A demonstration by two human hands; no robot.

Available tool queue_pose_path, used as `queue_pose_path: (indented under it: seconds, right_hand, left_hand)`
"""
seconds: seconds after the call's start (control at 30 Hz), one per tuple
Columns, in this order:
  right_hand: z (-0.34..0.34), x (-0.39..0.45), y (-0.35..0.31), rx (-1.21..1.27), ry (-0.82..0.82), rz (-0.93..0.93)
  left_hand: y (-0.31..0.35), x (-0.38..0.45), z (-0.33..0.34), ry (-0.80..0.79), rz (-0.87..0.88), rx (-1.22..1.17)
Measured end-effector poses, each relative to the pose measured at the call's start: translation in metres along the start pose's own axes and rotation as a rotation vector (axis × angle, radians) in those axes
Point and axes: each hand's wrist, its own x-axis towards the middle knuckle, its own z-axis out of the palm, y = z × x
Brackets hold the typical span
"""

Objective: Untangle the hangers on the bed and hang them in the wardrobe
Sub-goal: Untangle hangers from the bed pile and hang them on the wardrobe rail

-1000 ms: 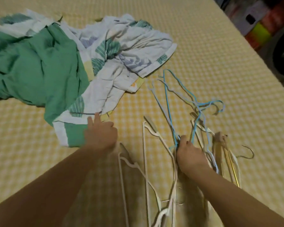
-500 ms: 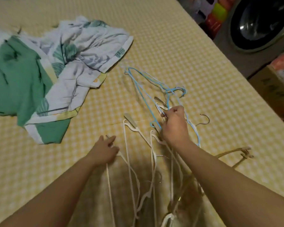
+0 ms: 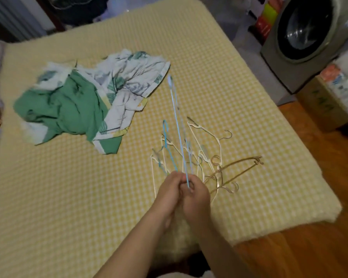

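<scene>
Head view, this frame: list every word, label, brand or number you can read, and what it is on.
None can be read.
cardboard box: dark green marks on its side, too blurred to read.
red and yellow packages: print too blurred to read.
white packaging on the box: coloured print, unreadable.
washing machine: no readable label.

Two bare hands, a left hand and a right hand, each running into a bare arm: a left forearm and a right forearm, both uncovered from the wrist to the bottom of the view, smooth and rounded, looking broader closer to the camera. Fingers short and softly blurred, too small to make out the nails. Low between the forearms, below the near edge of the bed, a pale rounded strip of cloth, possibly clothing, too cropped to tell.
</scene>
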Motion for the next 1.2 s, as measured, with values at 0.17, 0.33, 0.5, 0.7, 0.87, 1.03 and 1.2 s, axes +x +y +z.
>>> queue_pose_path:
  seconds: [0.17,0.33,0.5,0.7,0.87,1.03,1.2]
  right_hand:
    - [-0.004,-0.051,-0.027,-0.033,-0.081,-0.080]
    - [0.012,-0.092,-0.050,0.065,0.026,-0.094]
    - [0.006,-0.104,-0.040,-0.151,0.274,-0.033]
    - [0.017,-0.148,-0.048,0.112,0.283,0.153]
    - [0.045,-0.199,-0.067,0.526,0.166,0.122]
    - [0.064,-0.229,-0.071,0.980,0.114,0.165]
    - [0.074,-0.229,-0.024,0.395,0.457,0.247]
  left_hand:
    - [0.004,-0.039,-0.011,-0.035,-0.095,-0.241]
    - [0.021,-0.059,-0.051,0.026,-0.014,-0.173]
    - [0.015,-0.070,-0.124,0.162,0.143,-0.057]
    - [-0.026,-0.095,-0.201,0.112,0.099,-0.080]
    - [-0.065,-0.123,-0.195,-0.055,-0.022,-0.151]
    - [-0.059,-0.170,-0.181,-0.326,-0.147,-0.409]
    - [-0.049,-0.202,-0.168,-0.428,-0.069,-0.364]
